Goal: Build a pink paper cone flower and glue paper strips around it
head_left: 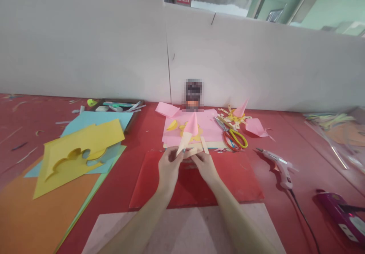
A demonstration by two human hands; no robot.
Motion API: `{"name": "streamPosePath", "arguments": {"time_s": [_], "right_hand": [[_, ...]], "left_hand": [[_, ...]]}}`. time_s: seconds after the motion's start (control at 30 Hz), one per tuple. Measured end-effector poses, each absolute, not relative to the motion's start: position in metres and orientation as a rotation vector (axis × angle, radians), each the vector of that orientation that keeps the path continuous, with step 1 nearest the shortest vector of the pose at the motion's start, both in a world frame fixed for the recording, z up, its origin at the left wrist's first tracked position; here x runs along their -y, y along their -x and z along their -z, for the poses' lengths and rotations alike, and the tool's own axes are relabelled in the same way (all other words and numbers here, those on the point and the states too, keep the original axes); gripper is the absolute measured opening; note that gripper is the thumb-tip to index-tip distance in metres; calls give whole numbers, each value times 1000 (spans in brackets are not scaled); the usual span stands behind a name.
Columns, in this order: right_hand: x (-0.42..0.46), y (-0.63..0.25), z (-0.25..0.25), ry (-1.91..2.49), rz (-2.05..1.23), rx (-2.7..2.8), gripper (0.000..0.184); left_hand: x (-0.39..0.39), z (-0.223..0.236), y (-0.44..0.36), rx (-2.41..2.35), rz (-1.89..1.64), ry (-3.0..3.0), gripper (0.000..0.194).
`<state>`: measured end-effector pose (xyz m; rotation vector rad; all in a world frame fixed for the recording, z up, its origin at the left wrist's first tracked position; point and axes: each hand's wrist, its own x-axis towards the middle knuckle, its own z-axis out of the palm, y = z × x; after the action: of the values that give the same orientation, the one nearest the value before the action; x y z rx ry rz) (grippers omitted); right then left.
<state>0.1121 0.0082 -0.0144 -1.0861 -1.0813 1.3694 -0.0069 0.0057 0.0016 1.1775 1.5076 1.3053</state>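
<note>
Head camera: your left hand point(169, 170) has its thumb and fingers pinched on a slanting pale strip point(185, 142), and your right hand point(205, 166) pinches a crosswise pale strip point(192, 153) that spans the gap between your hands, over the red board point(196, 189). A third pale strip point(204, 146) stands just beside your right fingers; you can't tell whether they touch it. Beyond, a pink cone point(194, 125) shows in front of a yellow flower shape point(196, 137), with scissors point(234, 132) to the right.

Left hand point(168, 168): bare, of slim shape.
Right hand point(205, 167): bare, also slim.
Forearms point(144, 219): both uncovered, wider toward near side.
</note>
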Motion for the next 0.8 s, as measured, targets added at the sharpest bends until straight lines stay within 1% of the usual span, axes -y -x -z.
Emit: {"name": "streamPosePath", "arguments": {"time_s": [0.13, 0.23, 0.37, 0.53, 0.67, 0.73, 0.8], "right_hand": [[-5, -109, 7, 1010, -1520, 1010, 37], [-5, -109, 7, 990, -1549, 1022, 42], [-7, -110, 14, 1044, -1496, 1067, 38], [-10, -111, 24, 1182, -1375, 1056, 40], [-14, -114, 30, 1169, -1328, 868, 37], [-18, -118, 32, 1138, -1270, 766, 33], [-21, -121, 32, 1100, -1270, 640, 32]], "left_hand": [[-8, -1, 8, -1529, -1336, -1171, 15], [-9, -1, 8, -1525, -1360, -1169, 16], [-8, -2, 7, -1539, -1331, -1181, 18], [-7, -6, 8, -1601, -1295, -1277, 19], [-3, -10, 7, -1456, -1423, -1639, 11], [4, -11, 3, -1239, -1513, -1958, 5], [15, -13, -3, -957, -1509, -2312, 6]]}}
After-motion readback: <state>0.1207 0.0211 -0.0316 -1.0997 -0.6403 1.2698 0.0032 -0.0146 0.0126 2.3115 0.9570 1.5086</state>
